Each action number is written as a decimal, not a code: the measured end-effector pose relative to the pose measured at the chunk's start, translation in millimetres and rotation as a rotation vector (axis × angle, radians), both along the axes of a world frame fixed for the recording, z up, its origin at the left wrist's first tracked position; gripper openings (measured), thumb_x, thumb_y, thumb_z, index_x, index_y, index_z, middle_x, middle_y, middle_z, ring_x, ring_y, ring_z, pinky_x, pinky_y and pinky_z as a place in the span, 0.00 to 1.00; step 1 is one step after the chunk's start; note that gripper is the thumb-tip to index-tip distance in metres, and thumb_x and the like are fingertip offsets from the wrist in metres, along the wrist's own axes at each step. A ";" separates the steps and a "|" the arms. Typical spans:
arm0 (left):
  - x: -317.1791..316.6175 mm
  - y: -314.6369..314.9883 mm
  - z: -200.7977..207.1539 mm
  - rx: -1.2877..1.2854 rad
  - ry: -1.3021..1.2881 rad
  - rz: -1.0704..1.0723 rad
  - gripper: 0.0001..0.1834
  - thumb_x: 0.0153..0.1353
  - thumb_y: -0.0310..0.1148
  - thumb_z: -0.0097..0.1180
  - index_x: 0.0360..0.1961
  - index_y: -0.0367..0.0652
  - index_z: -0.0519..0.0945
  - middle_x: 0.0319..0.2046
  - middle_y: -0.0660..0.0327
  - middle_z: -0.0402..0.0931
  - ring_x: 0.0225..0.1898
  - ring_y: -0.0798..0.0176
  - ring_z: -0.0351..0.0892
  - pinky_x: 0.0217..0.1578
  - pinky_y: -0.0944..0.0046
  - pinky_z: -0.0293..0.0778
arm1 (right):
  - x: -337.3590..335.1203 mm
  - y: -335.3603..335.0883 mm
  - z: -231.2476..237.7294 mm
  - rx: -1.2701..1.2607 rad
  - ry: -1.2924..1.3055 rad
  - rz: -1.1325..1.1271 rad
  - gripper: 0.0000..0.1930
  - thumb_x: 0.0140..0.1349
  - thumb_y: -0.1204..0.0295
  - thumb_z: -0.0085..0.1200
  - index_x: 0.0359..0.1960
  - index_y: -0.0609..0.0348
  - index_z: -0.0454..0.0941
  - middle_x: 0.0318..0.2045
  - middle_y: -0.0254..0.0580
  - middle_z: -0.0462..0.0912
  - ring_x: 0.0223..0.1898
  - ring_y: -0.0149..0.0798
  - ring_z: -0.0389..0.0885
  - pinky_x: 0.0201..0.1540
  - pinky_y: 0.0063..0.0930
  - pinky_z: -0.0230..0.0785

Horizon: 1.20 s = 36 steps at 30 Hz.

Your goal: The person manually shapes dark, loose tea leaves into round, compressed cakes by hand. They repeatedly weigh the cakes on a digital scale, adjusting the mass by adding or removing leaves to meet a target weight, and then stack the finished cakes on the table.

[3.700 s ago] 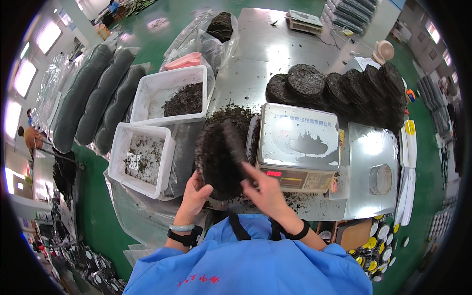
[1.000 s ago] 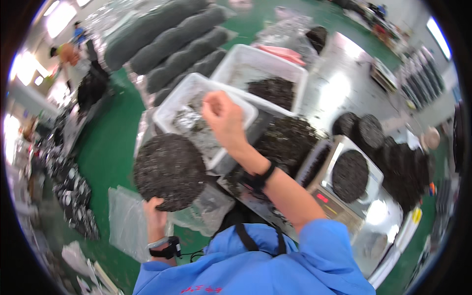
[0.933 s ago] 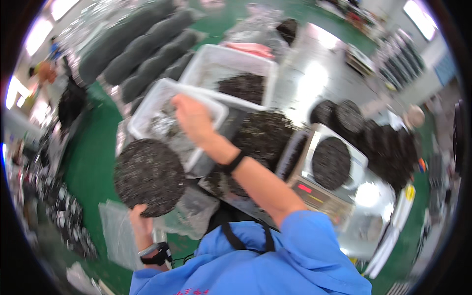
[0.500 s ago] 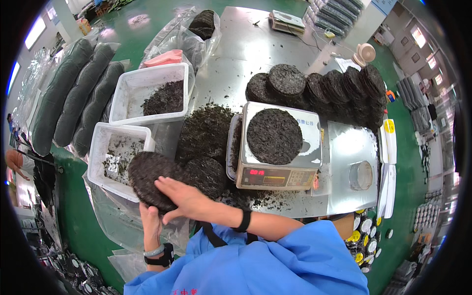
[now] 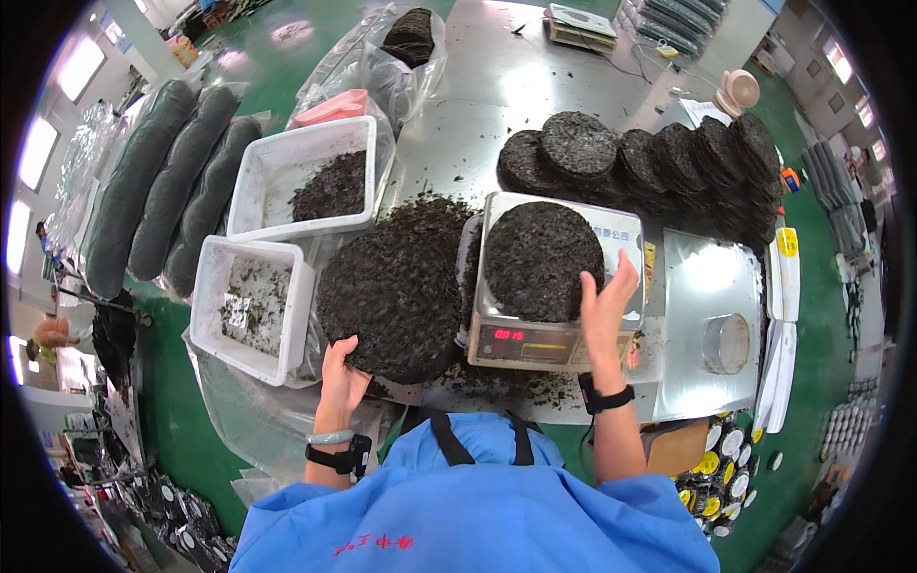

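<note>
A large round dark sheet of what looks like dried seaweed [image 5: 392,301] lies tilted at the centre left, over loose dark flakes. My left hand [image 5: 344,377] is closed on its near left edge, thumb at the rim and other fingers partly hidden. Another dark seaweed round [image 5: 543,263] rests on the plate of a digital scale [image 5: 523,346] with a lit red display. Over the scale's right side is my right hand [image 5: 608,306], its fingers stretched and apart, the thumb at the right edge of that round.
Two white tubs [image 5: 250,194] [image 5: 202,315] with dark scraps stand at the left, beside long dark wrapped rolls [image 5: 138,191]. Stacked seaweed rounds [image 5: 659,167] line the back right. A clear round container [image 5: 726,344] and a small fan [image 5: 736,92] are at the right.
The large round went from above the near tub rightward down onto the pile. My right hand left it and moved right to the scale; my left hand moved slightly right.
</note>
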<state>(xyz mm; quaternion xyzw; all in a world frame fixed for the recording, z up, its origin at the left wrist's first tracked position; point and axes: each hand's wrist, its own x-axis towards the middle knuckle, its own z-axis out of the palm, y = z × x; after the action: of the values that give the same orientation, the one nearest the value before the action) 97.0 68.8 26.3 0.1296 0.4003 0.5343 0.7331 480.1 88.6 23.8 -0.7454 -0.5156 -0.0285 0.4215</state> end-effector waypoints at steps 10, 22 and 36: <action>46.1 23.8 21.3 0.545 0.743 -0.117 0.13 0.58 0.19 0.51 0.45 0.40 0.76 0.66 0.49 0.61 0.65 0.53 0.64 0.62 0.56 0.63 | 11.8 -18.3 -13.2 -0.325 -0.277 0.341 0.31 0.58 0.63 0.60 0.63 0.52 0.67 0.68 0.51 0.59 0.69 0.52 0.55 0.70 0.50 0.45; 60.3 36.8 15.6 0.718 1.110 -0.099 0.36 0.48 0.24 0.61 0.62 0.47 0.70 0.71 0.51 0.47 0.71 0.48 0.49 0.66 0.52 0.54 | -81.8 -20.6 45.0 -0.124 1.493 0.448 0.24 0.65 0.76 0.54 0.61 0.67 0.64 0.52 0.42 0.76 0.52 0.33 0.74 0.57 0.29 0.66; -19.3 -4.1 -196.1 -0.524 1.289 -0.421 0.59 0.40 0.49 0.76 0.65 0.29 0.56 0.65 0.39 0.51 0.67 0.41 0.52 0.63 0.48 0.59 | -62.9 -13.5 0.4 -0.425 -0.339 0.686 0.46 0.45 0.56 0.67 0.67 0.54 0.60 0.68 0.54 0.56 0.70 0.54 0.52 0.70 0.48 0.46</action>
<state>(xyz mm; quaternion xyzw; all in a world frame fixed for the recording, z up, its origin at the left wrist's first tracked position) 77.7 64.7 -169.8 0.3129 0.8342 0.0861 0.4459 417.3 75.0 24.2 -0.5859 -0.7898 0.0977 0.1530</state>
